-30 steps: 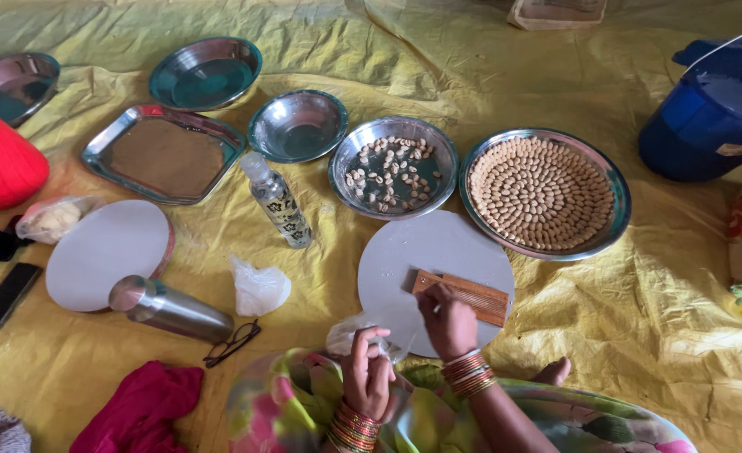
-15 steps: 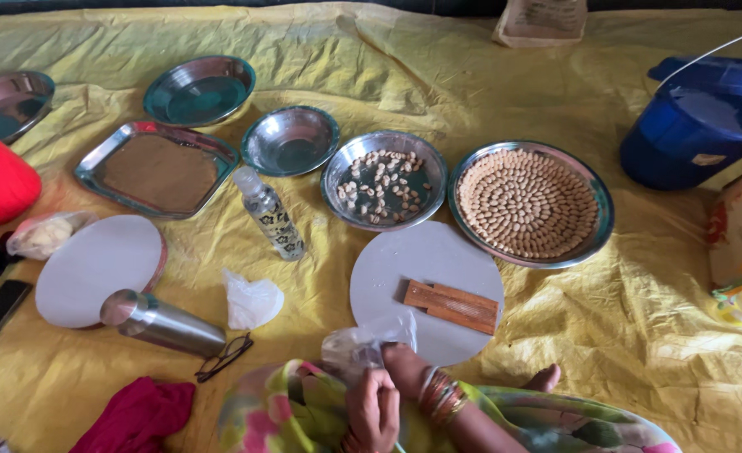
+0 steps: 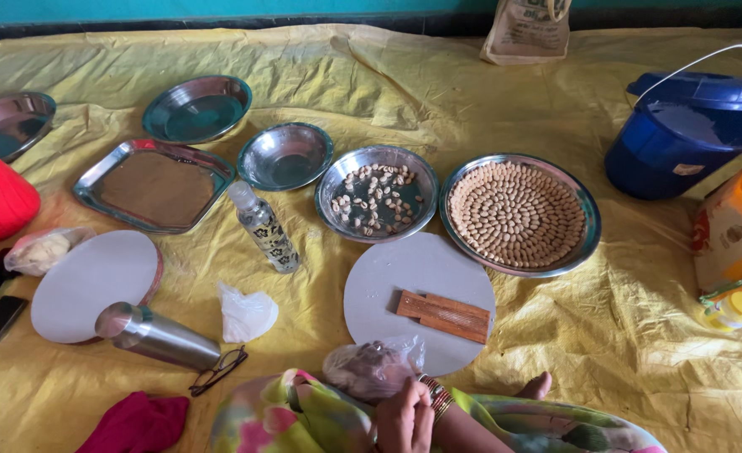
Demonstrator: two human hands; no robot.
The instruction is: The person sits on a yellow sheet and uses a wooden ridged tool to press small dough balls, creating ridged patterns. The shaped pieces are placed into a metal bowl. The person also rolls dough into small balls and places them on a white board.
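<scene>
Since a moment ago the hands have drawn back off the round white board (image 3: 404,285) to the lower middle of the frame. One hand (image 3: 404,418) grips a clear plastic bag (image 3: 373,367) of brownish dough just above it; I cannot tell which hand.

Setting: home floor used as a food-preparation spot. Evidence: crumpled yellow sheet (image 3: 371,92) spread over the floor as the work surface; steel bowls and plates laid out on it, one plate (image 3: 591,220) packed with small shaped dough pieces in rings; round white board (image 3: 388,285) carrying a ridged wooden block (image 3: 444,315); blue lidded bucket (image 3: 681,134) at the side; person seated cross-legged at the sheet's edge.
</scene>
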